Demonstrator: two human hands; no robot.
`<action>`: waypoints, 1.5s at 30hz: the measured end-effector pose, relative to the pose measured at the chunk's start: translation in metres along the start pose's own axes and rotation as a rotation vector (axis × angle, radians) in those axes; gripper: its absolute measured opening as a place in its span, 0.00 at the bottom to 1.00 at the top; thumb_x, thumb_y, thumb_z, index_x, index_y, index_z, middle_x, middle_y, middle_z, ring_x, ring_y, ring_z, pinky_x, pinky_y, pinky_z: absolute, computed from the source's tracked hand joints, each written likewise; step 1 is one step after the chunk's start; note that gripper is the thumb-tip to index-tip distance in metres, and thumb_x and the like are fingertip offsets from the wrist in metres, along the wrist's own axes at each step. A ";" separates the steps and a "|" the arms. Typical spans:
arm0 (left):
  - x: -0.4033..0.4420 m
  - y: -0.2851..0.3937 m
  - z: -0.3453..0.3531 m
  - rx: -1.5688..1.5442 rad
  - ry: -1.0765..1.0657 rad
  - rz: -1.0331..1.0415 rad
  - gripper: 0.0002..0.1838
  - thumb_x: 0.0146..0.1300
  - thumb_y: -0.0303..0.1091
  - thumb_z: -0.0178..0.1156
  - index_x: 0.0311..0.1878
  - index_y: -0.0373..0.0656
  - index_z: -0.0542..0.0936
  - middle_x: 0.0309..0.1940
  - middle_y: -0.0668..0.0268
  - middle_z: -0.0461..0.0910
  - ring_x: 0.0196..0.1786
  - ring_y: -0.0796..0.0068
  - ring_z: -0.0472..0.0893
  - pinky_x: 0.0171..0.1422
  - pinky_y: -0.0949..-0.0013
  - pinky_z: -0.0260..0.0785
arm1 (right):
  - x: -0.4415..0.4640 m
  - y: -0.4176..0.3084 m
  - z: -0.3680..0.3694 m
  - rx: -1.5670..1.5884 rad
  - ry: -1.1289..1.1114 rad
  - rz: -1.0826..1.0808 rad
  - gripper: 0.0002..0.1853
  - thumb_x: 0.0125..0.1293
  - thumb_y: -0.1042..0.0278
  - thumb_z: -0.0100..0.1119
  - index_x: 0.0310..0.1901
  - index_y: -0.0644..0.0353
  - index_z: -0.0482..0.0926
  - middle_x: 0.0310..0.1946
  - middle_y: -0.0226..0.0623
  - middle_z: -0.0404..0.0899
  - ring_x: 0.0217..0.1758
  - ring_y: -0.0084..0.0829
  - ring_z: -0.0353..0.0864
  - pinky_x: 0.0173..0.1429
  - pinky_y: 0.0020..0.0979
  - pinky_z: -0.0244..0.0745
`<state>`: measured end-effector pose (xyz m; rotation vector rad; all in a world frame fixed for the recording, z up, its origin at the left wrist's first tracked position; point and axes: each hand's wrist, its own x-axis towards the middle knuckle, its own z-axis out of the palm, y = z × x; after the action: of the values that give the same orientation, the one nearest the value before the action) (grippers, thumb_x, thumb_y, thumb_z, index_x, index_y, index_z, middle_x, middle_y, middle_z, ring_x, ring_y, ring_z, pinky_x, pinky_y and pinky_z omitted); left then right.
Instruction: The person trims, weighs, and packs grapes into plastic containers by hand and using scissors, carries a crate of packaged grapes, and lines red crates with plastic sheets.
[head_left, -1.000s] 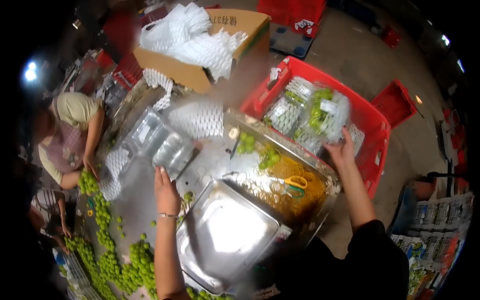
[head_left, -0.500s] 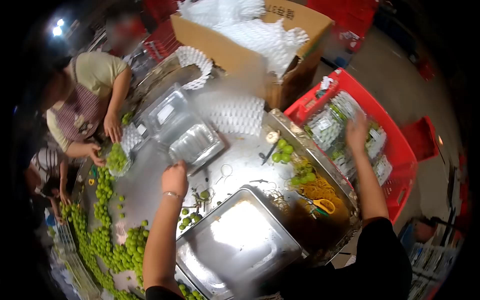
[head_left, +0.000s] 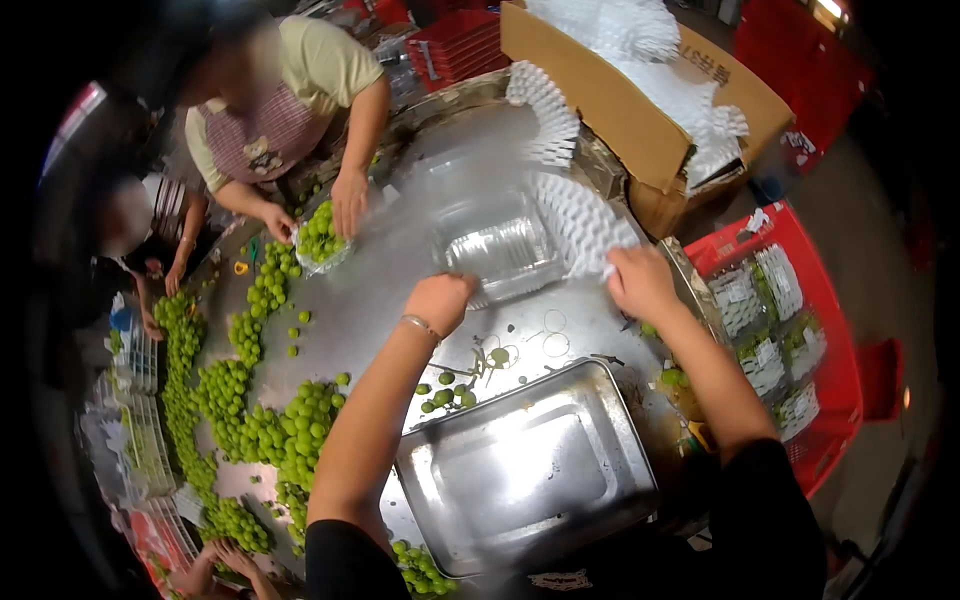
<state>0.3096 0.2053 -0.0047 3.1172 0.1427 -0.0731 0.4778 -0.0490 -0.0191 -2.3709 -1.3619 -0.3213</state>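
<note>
My left hand (head_left: 440, 303) is closed at the near left corner of a clear plastic clamshell box (head_left: 497, 248), whose lid side looks blurred. To the right of the box a white foam net sheet (head_left: 580, 228) lies on the metal table. The fingers of my right hand (head_left: 643, 283) are pinched on that sheet's near right edge. Nearer to me sits a shallow metal tray (head_left: 625, 430) with nothing in it. Loose green grapes (head_left: 440, 398) and thin rubber bands (head_left: 555, 343) lie between tray and box.
A heap of green grapes (head_left: 300, 430) spreads along the left side. Across the table a co-worker's hand (head_left: 350, 203) holds a bagged grape bunch (head_left: 322, 238). At right stands a red crate (head_left: 825, 375) of packed grapes; behind it, a cardboard box (head_left: 590, 95) of foam nets.
My right hand has left the red crate and come over the table to the foam net sheet. My left hand stays at the plastic box. The whole view has swung leftward.
</note>
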 end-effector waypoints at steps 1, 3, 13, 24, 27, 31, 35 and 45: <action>-0.001 -0.002 0.000 0.031 -0.020 0.044 0.06 0.53 0.30 0.49 0.33 0.41 0.73 0.26 0.56 0.76 0.33 0.58 0.77 0.36 0.61 0.70 | -0.013 -0.011 -0.008 0.031 -0.146 0.030 0.08 0.46 0.72 0.49 0.31 0.58 0.71 0.25 0.42 0.73 0.32 0.42 0.72 0.34 0.41 0.66; -0.001 -0.005 0.002 0.066 -0.010 0.090 0.06 0.52 0.29 0.49 0.33 0.40 0.73 0.26 0.56 0.76 0.32 0.59 0.77 0.36 0.62 0.70 | -0.037 -0.027 -0.019 -0.016 -0.113 -0.053 0.09 0.45 0.72 0.49 0.32 0.59 0.70 0.24 0.40 0.74 0.29 0.41 0.73 0.31 0.40 0.67; 0.010 -0.007 0.002 0.046 -0.029 0.147 0.05 0.52 0.30 0.48 0.26 0.42 0.74 0.22 0.58 0.77 0.29 0.58 0.78 0.34 0.61 0.70 | -0.128 -0.068 -0.089 0.483 0.074 0.538 0.14 0.52 0.74 0.52 0.42 0.64 0.69 0.33 0.48 0.73 0.37 0.47 0.73 0.39 0.34 0.68; 0.006 0.003 0.000 0.179 0.034 0.208 0.05 0.52 0.27 0.48 0.30 0.42 0.72 0.26 0.58 0.77 0.30 0.59 0.78 0.33 0.60 0.70 | -0.192 -0.080 -0.105 0.447 0.086 0.643 0.17 0.50 0.77 0.51 0.44 0.65 0.70 0.37 0.45 0.72 0.41 0.41 0.72 0.43 0.32 0.66; 0.008 0.005 0.005 0.177 0.111 0.119 0.05 0.51 0.27 0.48 0.32 0.42 0.72 0.27 0.57 0.77 0.30 0.58 0.78 0.32 0.59 0.70 | -0.192 -0.099 -0.121 0.496 -0.060 0.639 0.16 0.50 0.78 0.51 0.43 0.66 0.71 0.38 0.44 0.72 0.42 0.39 0.72 0.45 0.30 0.66; 0.018 -0.005 0.005 -0.107 0.399 -0.160 0.07 0.52 0.28 0.48 0.35 0.41 0.72 0.28 0.52 0.76 0.31 0.52 0.76 0.32 0.57 0.69 | -0.215 -0.100 -0.099 0.667 0.005 0.574 0.13 0.54 0.78 0.49 0.43 0.68 0.71 0.40 0.42 0.73 0.40 0.32 0.73 0.44 0.26 0.66; 0.025 -0.026 -0.053 -0.533 0.949 -0.344 0.06 0.54 0.26 0.48 0.33 0.37 0.73 0.24 0.48 0.74 0.31 0.48 0.74 0.34 0.56 0.66 | -0.212 -0.103 -0.096 1.504 0.138 1.055 0.13 0.60 0.76 0.46 0.46 0.68 0.69 0.44 0.40 0.72 0.42 0.26 0.74 0.45 0.25 0.68; -0.153 0.021 -0.043 -0.148 0.689 -0.134 0.20 0.48 0.25 0.55 0.48 0.40 0.68 0.52 0.54 0.66 0.57 0.54 0.64 0.61 0.51 0.53 | -0.179 -0.102 -0.127 1.364 0.728 0.726 0.16 0.63 0.68 0.46 0.50 0.67 0.66 0.46 0.39 0.70 0.47 0.27 0.70 0.49 0.27 0.66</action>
<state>0.1616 0.1714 0.0456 2.8349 0.3428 0.9576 0.2992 -0.1970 0.0485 -1.1839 -0.1169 0.0160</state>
